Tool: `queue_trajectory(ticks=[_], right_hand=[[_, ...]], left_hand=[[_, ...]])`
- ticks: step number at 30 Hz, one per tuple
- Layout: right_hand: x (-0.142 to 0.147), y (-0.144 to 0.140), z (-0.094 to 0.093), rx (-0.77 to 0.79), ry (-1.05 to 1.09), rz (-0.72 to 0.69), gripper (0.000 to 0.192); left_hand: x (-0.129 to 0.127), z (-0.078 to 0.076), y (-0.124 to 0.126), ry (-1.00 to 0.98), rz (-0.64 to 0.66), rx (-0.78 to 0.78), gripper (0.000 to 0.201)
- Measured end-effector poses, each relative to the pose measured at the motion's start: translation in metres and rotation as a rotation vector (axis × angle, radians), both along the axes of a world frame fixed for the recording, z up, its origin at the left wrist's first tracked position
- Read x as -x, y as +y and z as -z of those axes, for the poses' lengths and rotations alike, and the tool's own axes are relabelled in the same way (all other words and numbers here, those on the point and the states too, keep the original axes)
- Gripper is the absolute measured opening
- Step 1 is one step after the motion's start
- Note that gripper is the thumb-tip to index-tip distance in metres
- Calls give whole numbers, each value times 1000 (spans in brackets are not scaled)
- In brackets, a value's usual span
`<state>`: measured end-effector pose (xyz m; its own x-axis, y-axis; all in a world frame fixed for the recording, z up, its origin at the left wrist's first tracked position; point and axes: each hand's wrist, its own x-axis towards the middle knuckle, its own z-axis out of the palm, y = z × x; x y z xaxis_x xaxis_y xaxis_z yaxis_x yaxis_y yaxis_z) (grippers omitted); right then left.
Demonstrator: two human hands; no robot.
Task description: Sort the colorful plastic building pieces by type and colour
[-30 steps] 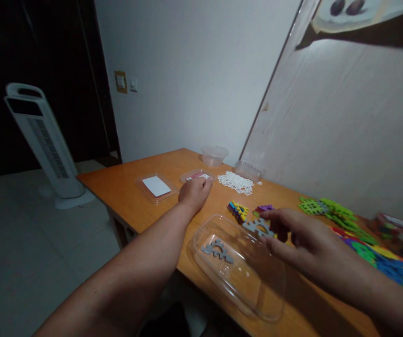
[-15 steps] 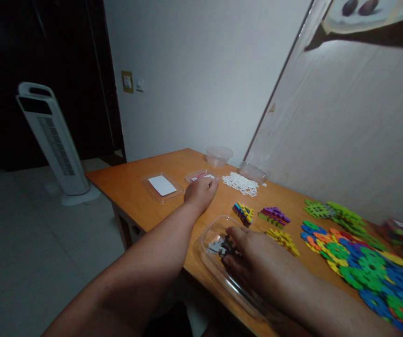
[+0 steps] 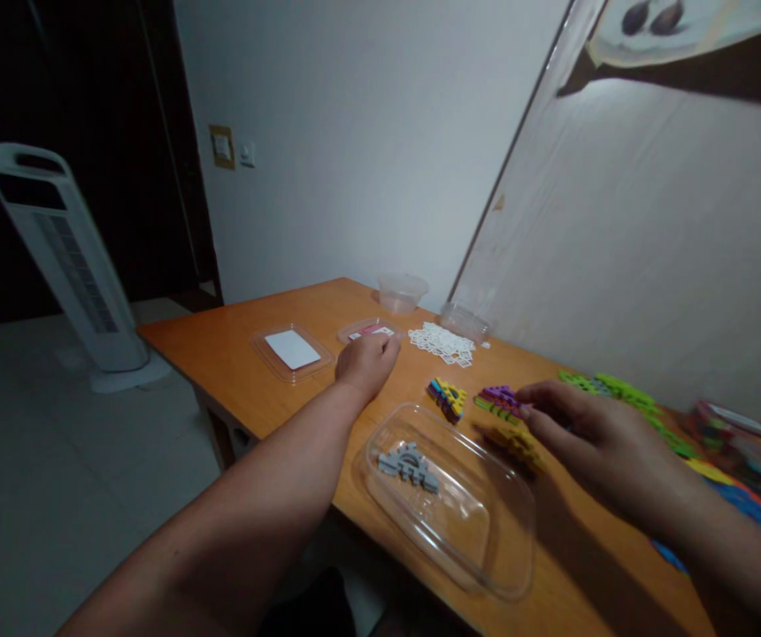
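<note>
Grey toothed plastic pieces [image 3: 409, 464] lie in the near left end of a clear plastic tray [image 3: 487, 548] on the orange wooden desk [image 3: 234, 341]. The right hand [image 3: 593, 433] hovers just past the tray's far edge with fingers spread and loosely bent, gripping nothing; its fingertips are at a small purple and green stack of pieces [image 3: 498, 401], with a yellow stack [image 3: 517, 442] under the fingers and a mixed yellow stack [image 3: 448, 396] just to the left. The left hand [image 3: 367, 361] rests on the desk as a loose fist, empty as far as can be seen, touching a small lidded box with a pink card [image 3: 368, 331]. White lattice pieces [image 3: 441, 342] lie beside it.
</note>
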<state>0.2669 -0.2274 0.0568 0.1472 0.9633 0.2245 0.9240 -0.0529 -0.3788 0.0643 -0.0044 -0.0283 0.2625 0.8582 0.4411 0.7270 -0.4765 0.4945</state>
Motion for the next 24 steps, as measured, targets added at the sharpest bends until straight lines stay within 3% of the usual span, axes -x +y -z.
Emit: queue_trajectory(ticks=[5, 13, 24], right_hand=[[-37, 2, 23, 126, -17, 46, 43], [-54, 8, 55, 250, 20, 94, 63], [-51, 12, 60, 216, -12, 91, 33]], left_hand=[[0, 3, 3, -2, -17, -30, 58], [1, 5, 5, -10, -7, -49, 59], [1, 6, 6, -1, 2, -36, 61]])
